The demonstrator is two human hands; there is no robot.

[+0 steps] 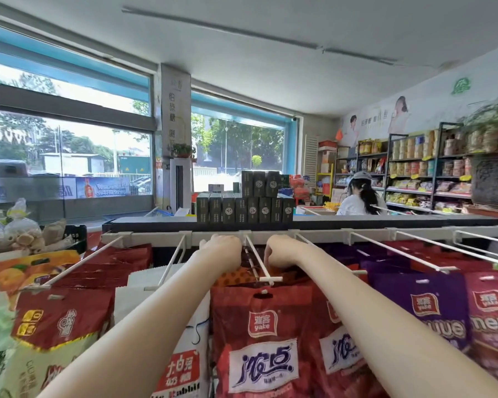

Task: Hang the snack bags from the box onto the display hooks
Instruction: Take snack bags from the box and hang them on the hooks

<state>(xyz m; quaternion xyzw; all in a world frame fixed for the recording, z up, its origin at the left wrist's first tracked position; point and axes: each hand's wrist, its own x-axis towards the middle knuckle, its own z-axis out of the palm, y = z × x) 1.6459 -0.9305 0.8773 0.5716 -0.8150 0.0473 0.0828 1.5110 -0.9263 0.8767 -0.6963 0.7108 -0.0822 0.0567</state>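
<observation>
Both my arms reach forward over a rack of white display hooks. My left hand (223, 249) and my right hand (281, 252) sit either side of the middle hook (258, 259), fingers curled down onto the top edges of dark red snack bags (243, 272) pushed far back on it. What exactly each hand grips is hidden by the knuckles. A red yake snack bag (259, 337) hangs at the front tip of the same hook. The box is not visible.
Neighbouring hooks carry red bags (61, 320) to the left and purple bags (423, 308) and magenta bags (492, 308) to the right. One hook (171, 261) left of centre is bare. Dark green cartons (243, 209) stand on the shelf top behind. A person (358, 196) sits by stocked shelves at the right.
</observation>
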